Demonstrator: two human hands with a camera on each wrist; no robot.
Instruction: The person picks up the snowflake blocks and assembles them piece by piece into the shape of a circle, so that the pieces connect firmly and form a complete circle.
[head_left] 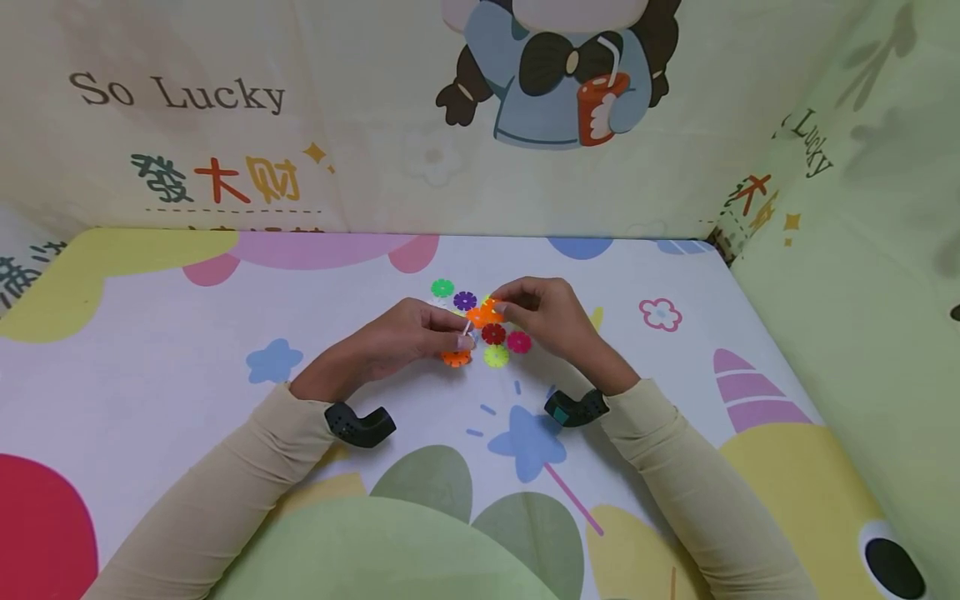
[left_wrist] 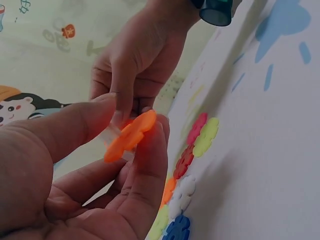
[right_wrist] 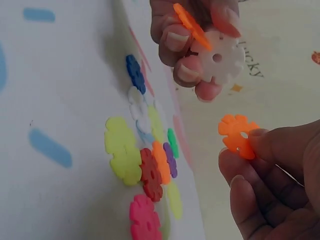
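Left hand (head_left: 408, 337) holds a white notched plastic disc (right_wrist: 223, 57) together with an orange notched disc (right_wrist: 192, 26), which stands at an angle against the white one's edge. Close up in the left wrist view, that orange disc (left_wrist: 131, 136) is between thumb and fingers. A second orange notched disc (right_wrist: 234, 131) is pinched by the thumb and fingers of the right hand (head_left: 547, 317). Both hands are near each other above a small group of discs, and a gap separates the right hand's disc from the left hand's pair in the right wrist view.
Loose notched discs lie on the patterned tabletop (head_left: 187, 358) under the hands: green (head_left: 442, 287), purple (head_left: 465, 301), red (head_left: 493, 334), pink (head_left: 519, 342), yellow-green (head_left: 496, 357), blue (right_wrist: 135, 74) and others. A printed cloth (head_left: 360, 150) hangs behind the table.
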